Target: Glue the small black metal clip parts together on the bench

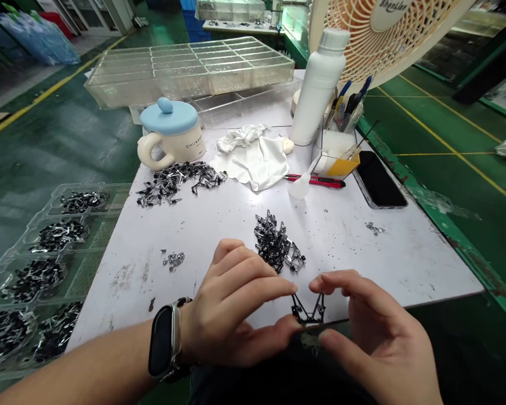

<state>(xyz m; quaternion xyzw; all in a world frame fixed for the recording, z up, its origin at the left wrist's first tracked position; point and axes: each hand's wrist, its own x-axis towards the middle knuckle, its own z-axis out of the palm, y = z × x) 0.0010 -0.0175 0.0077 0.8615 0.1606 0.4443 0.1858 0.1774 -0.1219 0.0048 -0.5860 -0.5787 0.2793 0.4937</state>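
Note:
A small black V-shaped part (307, 315) is at the table's front edge, between my two hands. My left hand (240, 306), with a watch on the wrist, pinches its left side between thumb and index finger. The index finger of my right hand (371, 332) touches the top of its right arm, while the thumb stands apart below. Just beyond my fingers lies a pile of small black parts (274, 242). A second pile of black and silver parts (177, 180) sits in front of a mug with a blue lid (172, 132).
A white cloth (257, 163), a red cutter (320, 181), a phone (379, 179), a pen holder (337, 152) and a white bottle (318, 90) stand or lie farther back. Clear trays of parts (105, 242) are at the left. A fan (383, 34) is behind.

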